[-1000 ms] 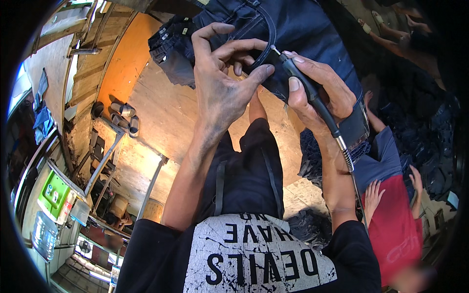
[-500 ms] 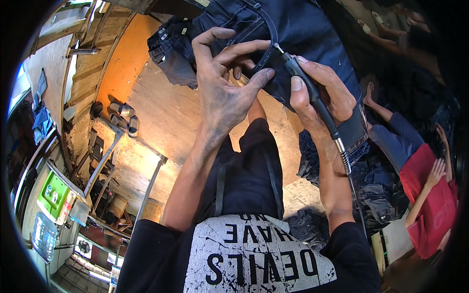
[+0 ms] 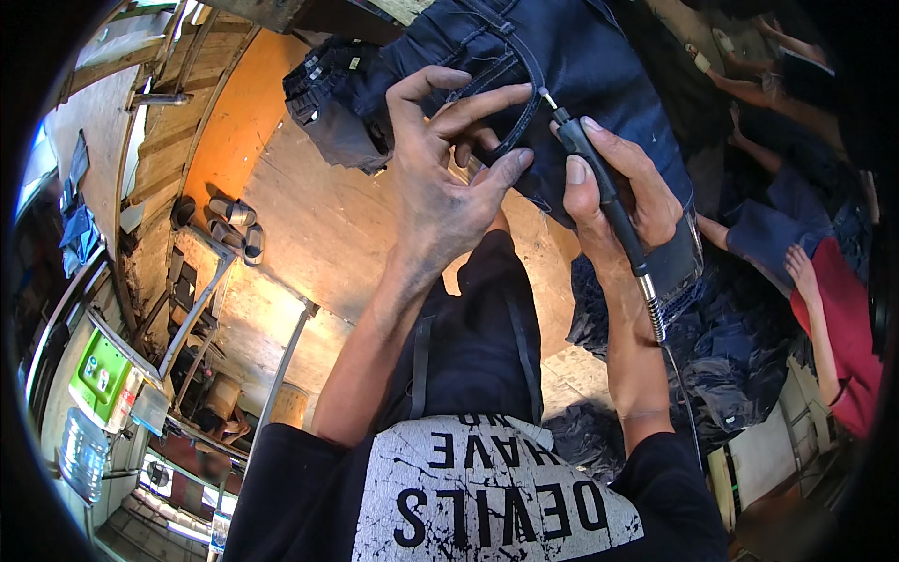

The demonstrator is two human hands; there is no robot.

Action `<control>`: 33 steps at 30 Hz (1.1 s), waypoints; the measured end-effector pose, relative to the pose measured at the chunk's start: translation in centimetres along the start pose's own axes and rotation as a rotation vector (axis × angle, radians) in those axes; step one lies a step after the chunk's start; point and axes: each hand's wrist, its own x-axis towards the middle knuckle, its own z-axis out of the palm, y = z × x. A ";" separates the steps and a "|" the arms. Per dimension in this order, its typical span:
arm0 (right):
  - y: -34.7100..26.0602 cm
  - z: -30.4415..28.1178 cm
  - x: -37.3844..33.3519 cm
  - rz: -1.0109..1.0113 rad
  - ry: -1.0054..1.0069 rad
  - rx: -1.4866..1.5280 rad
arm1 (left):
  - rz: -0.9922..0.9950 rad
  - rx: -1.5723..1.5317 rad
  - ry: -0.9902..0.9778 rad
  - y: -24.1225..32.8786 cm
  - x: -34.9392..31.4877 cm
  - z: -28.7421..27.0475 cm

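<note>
A dark blue pair of jeans (image 3: 613, 80) with pale stitching spreads out at the top of the view. My left hand (image 3: 431, 192) holds its curved stitched edge (image 3: 536, 70), index finger stretched along it and thumb close below. The other fingers are bent, and part of the cloth is hidden behind them. Gripped like a pen in my right hand (image 3: 641, 201) is a black handheld rotary tool (image 3: 599, 169). Its slim metal shank ends in a small tip (image 3: 543, 92), at or very near the stitched edge. From its rear, a metal spring (image 3: 653, 304) leads into a thin cable.
Dark garments lie in a pile (image 3: 726, 375) on the right, with a person in a red shirt (image 3: 838, 328) beyond. Sandals (image 3: 236, 225) rest on the wooden floor at left. A green tray (image 3: 101, 370) and a clear water jug (image 3: 84, 454) stand far left.
The tool tip and both my hands have shifted slightly right and down, along with the held edge. The person in red has moved toward the right rim.
</note>
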 end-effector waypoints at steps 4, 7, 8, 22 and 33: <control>0.2 0.2 0.1 -0.008 0.004 0.002 | 0.033 -0.016 0.003 0.0 0.1 0.1; 0.1 0.3 0.0 0.030 0.000 0.002 | 0.015 -0.051 0.012 -0.1 0.2 0.2; 0.0 0.2 0.1 0.034 -0.002 -0.001 | 0.015 -0.053 0.013 -0.1 0.2 0.2; 0.3 0.1 0.0 0.018 -0.005 -0.034 | 0.062 0.016 -0.022 -0.5 0.3 -0.1; -0.3 -0.5 0.1 -0.011 -0.065 -0.020 | 0.090 0.011 -0.005 -0.7 0.2 -0.1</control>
